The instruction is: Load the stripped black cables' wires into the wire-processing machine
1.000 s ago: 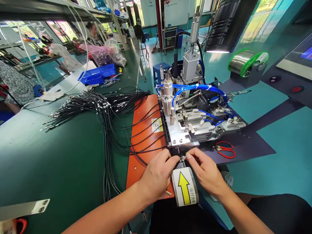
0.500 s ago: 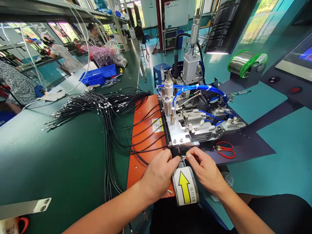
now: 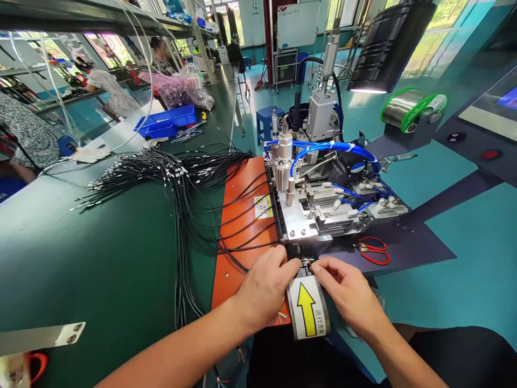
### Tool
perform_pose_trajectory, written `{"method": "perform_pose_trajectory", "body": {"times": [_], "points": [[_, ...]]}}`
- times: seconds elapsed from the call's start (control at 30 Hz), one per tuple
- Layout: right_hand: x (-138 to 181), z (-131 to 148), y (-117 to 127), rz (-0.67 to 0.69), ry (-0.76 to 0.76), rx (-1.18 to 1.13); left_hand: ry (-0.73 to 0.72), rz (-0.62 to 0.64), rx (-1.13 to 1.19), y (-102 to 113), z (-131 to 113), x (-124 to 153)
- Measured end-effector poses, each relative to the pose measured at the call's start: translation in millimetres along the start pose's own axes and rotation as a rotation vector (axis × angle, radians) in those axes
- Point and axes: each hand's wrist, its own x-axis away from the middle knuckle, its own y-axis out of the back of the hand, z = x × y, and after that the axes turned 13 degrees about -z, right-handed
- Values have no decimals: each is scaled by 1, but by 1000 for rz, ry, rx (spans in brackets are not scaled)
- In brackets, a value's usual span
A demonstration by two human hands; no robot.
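Note:
My left hand [image 3: 269, 285] is closed, thumb and forefinger pressed together at the small dark fixture [image 3: 304, 268] on the machine's front end. A black cable [image 3: 236, 262] runs over the orange panel [image 3: 226, 291] and under this hand, where its end is hidden. On the fixture's other side my right hand [image 3: 345, 285] pinches at thin wires [image 3: 309, 262], one of them red; the tips are too small to make out. Below both hands is a white plate with a yellow arrow [image 3: 307, 310]. The metal soldering machine [image 3: 302, 215] with blue tubes stands just beyond.
Bundled black cables [image 3: 181, 205] lie on the green table [image 3: 129, 258]. Red-handled snips [image 3: 374, 250] rest on the machine base at right. A solder wire spool [image 3: 414, 110] and a black lamp [image 3: 388, 48] stand behind. Blue trays [image 3: 167, 121] and several people are farther back left.
My right hand has shifted slightly right and down, its fingers still pinched. My left hand stays at the fixture. The whole view has moved a little.

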Motion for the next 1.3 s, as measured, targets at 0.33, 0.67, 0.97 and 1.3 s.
{"method": "perform_pose_trajectory", "body": {"times": [0.33,0.67,0.97,1.3], "points": [[-3,4,-1,-34,144,128,-15,-46,5,-3,2,1],[-9,4,5,-67,208,259,48,-112,120,-5,4,1],[-17,1,7,-23,439,209,10,-182,166,-8,6,1],[-15,5,8,-77,386,205,33,-148,170,-7,5,1]]}}
